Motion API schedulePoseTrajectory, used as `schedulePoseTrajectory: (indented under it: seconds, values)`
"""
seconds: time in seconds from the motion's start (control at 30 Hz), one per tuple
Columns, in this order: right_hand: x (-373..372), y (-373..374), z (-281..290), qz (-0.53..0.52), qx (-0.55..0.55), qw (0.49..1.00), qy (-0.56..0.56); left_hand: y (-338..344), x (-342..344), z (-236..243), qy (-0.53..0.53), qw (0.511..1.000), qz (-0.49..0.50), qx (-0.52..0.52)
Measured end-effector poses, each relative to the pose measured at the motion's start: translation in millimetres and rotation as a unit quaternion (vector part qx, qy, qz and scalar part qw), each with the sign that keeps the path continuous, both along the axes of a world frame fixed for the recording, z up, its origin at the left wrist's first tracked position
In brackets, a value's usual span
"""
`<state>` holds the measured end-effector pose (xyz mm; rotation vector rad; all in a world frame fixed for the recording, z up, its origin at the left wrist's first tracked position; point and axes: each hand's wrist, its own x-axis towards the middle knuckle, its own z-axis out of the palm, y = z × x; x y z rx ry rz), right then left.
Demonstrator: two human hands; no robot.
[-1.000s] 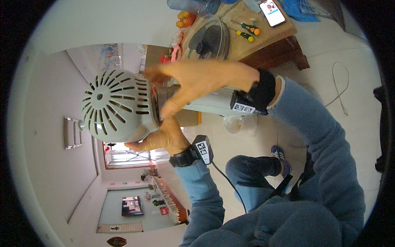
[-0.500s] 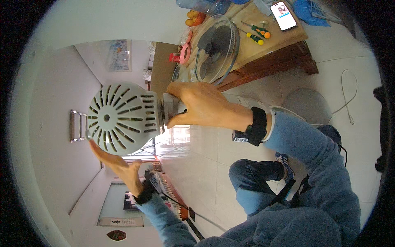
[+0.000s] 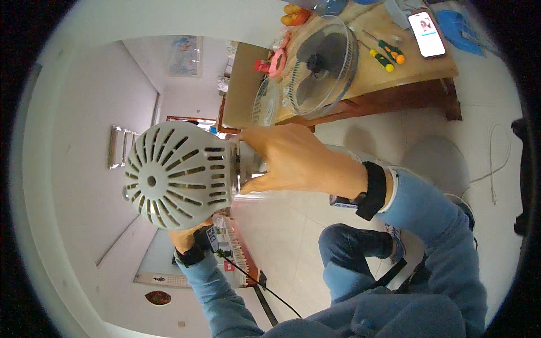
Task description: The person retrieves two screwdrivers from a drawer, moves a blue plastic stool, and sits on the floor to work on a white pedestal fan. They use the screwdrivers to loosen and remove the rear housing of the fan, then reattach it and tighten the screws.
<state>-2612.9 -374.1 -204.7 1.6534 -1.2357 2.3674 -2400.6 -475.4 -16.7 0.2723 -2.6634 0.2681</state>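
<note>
A light grey, slotted electric fan motor housing [image 3: 177, 174] is held up in front of me at the left. My right hand [image 3: 298, 160] closes around the narrower collar [image 3: 243, 163] on the housing's right side, thumb below and fingers above. Beneath the housing is my left hand [image 3: 186, 239]; its fingers pass behind the housing and are hidden, so their grip does not show. Both wrists wear black straps with a small device.
A wooden table [image 3: 417, 79] at the upper right bears a fan grille with dark blades [image 3: 324, 65], screwdrivers [image 3: 383, 56] and a lit phone [image 3: 426, 34]. A second grille [image 3: 266, 104] leans near it. A white cord [image 3: 493, 163] lies on the tiled floor by a round grey base [image 3: 434, 166].
My left hand has slid from the housing's lower left edge to behind its underside, hiding the fingers. The housing has turned slightly, and the view has shifted, with the table now further right.
</note>
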Motion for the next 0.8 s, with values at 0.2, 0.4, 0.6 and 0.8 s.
schedulePoseTrajectory:
  seconds: [0.2, 0.4, 0.6, 0.8]
  values:
    - [-2, 0, 0, -0.014, -0.018, 1.000, 0.000, 4, 4, -7, -0.004, 0.999, 0.004, 0.052]
    - [3, -3, 2, -0.029, 0.016, 0.999, 0.003, 5, 3, -6, 0.000, 1.000, 0.026, -0.004]
    - [1, 40, 3, -0.190, -0.126, 0.973, -0.044, -3, 11, -7, -0.003, 1.000, 0.026, -0.014]
    - [87, 99, 64, 0.601, -0.571, 0.526, -0.189, -26, 31, 9, -0.011, 0.994, 0.058, -0.091]
